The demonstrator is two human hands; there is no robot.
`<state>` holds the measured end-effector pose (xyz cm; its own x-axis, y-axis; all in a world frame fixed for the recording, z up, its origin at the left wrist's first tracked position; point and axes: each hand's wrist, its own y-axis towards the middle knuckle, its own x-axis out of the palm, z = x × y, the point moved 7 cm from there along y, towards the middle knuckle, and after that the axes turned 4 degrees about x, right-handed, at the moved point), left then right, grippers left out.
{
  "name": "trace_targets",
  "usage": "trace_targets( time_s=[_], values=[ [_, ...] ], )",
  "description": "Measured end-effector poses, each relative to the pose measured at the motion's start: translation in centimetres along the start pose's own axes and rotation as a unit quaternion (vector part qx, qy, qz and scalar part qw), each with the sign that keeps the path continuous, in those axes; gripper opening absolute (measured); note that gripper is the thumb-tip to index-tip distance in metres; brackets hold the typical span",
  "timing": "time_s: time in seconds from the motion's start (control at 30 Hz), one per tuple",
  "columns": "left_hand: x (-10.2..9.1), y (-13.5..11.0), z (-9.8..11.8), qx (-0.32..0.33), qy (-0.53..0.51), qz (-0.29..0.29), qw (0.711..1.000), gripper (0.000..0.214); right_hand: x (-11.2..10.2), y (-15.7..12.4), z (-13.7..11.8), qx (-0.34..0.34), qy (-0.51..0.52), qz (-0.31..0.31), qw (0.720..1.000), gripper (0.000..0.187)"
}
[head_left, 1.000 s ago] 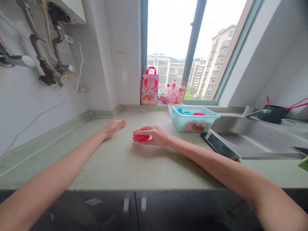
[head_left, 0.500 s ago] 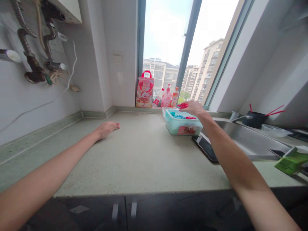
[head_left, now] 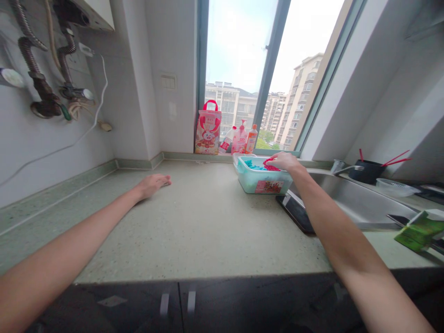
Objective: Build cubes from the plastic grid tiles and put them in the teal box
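My right hand (head_left: pixel 284 162) reaches over a pale teal plastic tub (head_left: pixel 262 181) at the back of the counter, fingers closed around a bunch of red plastic pieces (head_left: pixel 269 163) just above the tub's opening. Blue pieces (head_left: pixel 252 164) lie inside the tub. My left hand (head_left: pixel 152 183) rests flat on the green speckled counter (head_left: pixel 194 226), fingers stretched out, holding nothing.
A red gift bag (head_left: pixel 207 127) and three bottles (head_left: pixel 242 138) stand on the window sill. A dark phone (head_left: pixel 297 212) lies beside the steel sink (head_left: pixel 357 203). Right of the sink are a black pot with red chopsticks (head_left: pixel 367 171) and a green carton (head_left: pixel 416 230). Pipes (head_left: pixel 41 88) hang on the left wall.
My right hand lifted the red pieces off the middle of the counter, carried them back right to the tub, and has now lowered them into its opening. My left hand stayed put.
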<state>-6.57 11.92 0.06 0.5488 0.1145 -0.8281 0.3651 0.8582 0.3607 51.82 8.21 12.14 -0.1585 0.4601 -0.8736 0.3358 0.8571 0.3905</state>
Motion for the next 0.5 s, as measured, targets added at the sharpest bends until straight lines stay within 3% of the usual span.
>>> trace_targets(
  time_s=[0.07, 0.13, 0.2, 0.27, 0.37, 0.43, 0.5],
  values=[
    [0.1, 0.0, 0.0, -0.002, -0.007, 0.000, 1.000, 0.071, -1.6, -0.5, -0.5, 0.033, -0.044, 0.000, 0.998, 0.043],
    [0.0, -0.1, 0.2, -0.004, -0.012, 0.000, 1.000, 0.070, -4.1, -1.6, -2.0, 0.031, -0.055, 0.061, 0.996, 0.048],
    [-0.1, -0.2, 0.5, -0.003, -0.011, 0.000, 1.000, 0.070, -6.5, -3.7, -4.6, -0.017, -0.024, 0.161, 0.986, 0.046],
    [-0.3, -0.4, 0.9, 0.000, -0.009, -0.005, 1.000, 0.068, -7.7, -7.1, -7.9, -0.109, 0.021, 0.260, 0.959, 0.040],
    [-0.5, -0.8, 1.6, 0.007, -0.014, -0.016, 1.000, 0.066, -5.3, -13.2, -13.5, -0.321, 0.042, 0.293, 0.900, 0.031],
    [-0.6, -1.0, 2.3, 0.020, -0.013, -0.016, 1.000, 0.064, -1.9, -17.0, -16.4, -0.456, 0.016, 0.255, 0.852, 0.027],
    [-0.8, -1.2, 2.9, 0.037, -0.001, -0.012, 0.999, 0.060, 1.2, -19.6, -18.1, -0.532, 0.020, 0.200, 0.822, 0.027]
  ],
)
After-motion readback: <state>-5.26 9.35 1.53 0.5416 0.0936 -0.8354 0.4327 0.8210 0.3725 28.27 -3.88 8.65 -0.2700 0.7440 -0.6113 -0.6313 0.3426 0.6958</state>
